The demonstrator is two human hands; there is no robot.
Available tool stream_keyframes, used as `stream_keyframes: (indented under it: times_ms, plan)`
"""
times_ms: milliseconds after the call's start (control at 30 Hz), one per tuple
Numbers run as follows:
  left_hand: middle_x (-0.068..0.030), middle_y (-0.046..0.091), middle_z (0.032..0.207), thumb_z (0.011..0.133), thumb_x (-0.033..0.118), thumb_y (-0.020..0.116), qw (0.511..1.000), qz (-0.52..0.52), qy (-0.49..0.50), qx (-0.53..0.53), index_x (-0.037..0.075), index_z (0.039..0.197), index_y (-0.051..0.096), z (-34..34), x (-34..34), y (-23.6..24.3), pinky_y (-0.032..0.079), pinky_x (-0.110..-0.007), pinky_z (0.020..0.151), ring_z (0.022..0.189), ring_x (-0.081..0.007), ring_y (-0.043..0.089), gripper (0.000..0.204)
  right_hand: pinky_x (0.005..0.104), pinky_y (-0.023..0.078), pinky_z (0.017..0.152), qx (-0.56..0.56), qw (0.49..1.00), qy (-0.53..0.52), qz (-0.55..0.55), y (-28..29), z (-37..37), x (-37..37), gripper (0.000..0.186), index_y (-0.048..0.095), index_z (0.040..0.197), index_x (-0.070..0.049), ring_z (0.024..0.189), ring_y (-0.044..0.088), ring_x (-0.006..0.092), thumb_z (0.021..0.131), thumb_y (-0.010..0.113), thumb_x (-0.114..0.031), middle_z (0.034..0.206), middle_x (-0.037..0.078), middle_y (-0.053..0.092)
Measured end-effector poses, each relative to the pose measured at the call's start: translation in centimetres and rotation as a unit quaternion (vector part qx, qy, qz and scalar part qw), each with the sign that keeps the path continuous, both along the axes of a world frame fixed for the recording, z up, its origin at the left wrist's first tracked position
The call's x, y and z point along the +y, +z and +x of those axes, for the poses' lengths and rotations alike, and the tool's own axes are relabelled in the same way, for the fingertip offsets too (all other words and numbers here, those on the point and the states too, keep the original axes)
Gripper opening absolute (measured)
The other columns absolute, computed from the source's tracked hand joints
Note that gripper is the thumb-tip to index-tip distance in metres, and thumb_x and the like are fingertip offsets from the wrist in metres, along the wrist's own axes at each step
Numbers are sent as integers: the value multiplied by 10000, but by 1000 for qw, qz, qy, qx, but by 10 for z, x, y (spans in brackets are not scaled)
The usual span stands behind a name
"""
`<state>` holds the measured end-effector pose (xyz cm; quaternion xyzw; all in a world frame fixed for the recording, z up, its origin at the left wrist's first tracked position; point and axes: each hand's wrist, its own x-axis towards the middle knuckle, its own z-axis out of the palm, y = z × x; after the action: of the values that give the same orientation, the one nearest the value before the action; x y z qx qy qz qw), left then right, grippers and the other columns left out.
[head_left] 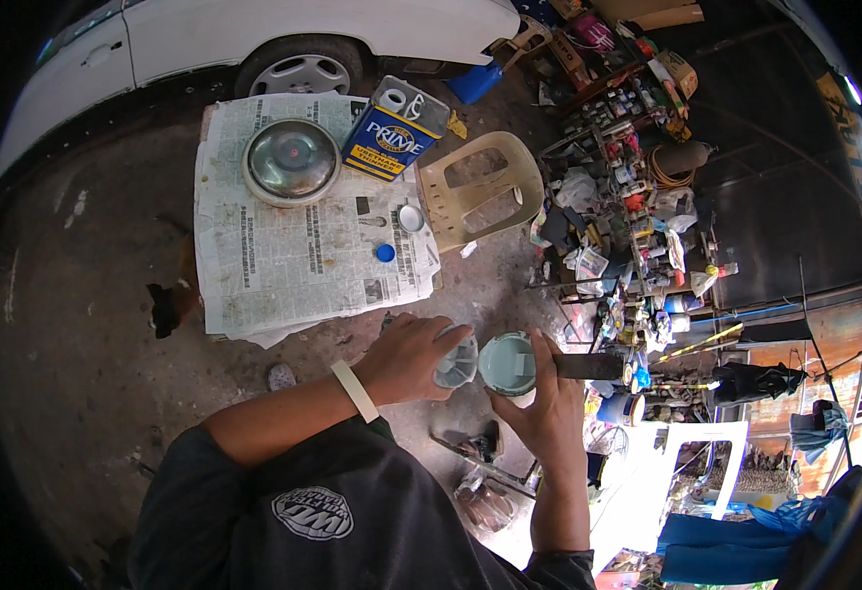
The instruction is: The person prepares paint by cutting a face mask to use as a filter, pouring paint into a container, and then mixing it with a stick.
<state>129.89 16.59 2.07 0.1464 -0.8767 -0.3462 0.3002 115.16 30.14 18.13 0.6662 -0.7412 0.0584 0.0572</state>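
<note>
My left hand (403, 360) is closed around a clear cup (457, 362) streaked with pale grey-green inside, tilted toward the can beside it. In my right hand (552, 405) is a small open can (495, 357) of pale grey-green paint, gripped with thumb and fingers at its right side. A flat tool with a dark handle (590, 367) sticks out to the right past those fingers; its pale blade seems to rest in the can. Both vessels are held close together, short of the table's near edge.
Ahead, a newspaper-covered table (274, 256) bears a round metal lid or bowl (291, 162), a blue-and-yellow thinner tin (392, 133), a blue cap (385, 253) and a small white lid (410, 218). A beige plastic chair (524, 177) stands beside it. Cluttered shelves (632, 187) line the right; a white car (185, 39) is beyond.
</note>
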Motion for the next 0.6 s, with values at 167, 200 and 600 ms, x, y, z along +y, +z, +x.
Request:
stream_keyframes:
  times_ms: [167, 200, 600]
  plan:
    - [-147, 591, 1302, 681, 388, 913, 1000, 1, -2, -3, 99, 1460, 517, 0, 0, 4, 429, -450, 1050, 1202, -317, 603, 920, 502, 480, 989, -1, 1000, 8, -4, 0, 0, -1, 1003, 432, 1535, -36, 1199, 603, 400, 683, 929, -213, 1386, 211, 579]
    - [-146, 590, 1303, 682, 388, 913, 1000, 2, -2, -5, 100, 1460, 518, 1, 0, 5, 427, -449, 1052, 1206, -317, 601, 919, 502, 481, 986, 1, 1000, 12, -7, 0, 0, -1, 1006, 430, 1536, -37, 1196, 605, 401, 680, 930, -211, 1387, 212, 578]
    - [-153, 601, 1300, 671, 383, 916, 1000, 8, -1, 10, 110, 1453, 517, 0, -5, 7, 447, -446, 1037, 1211, -323, 607, 920, 494, 484, 1038, -56, 998, -27, -3, -1, 0, 0, 984, 429, 1527, -29, 1233, 599, 418, 690, 918, -197, 1400, 224, 572]
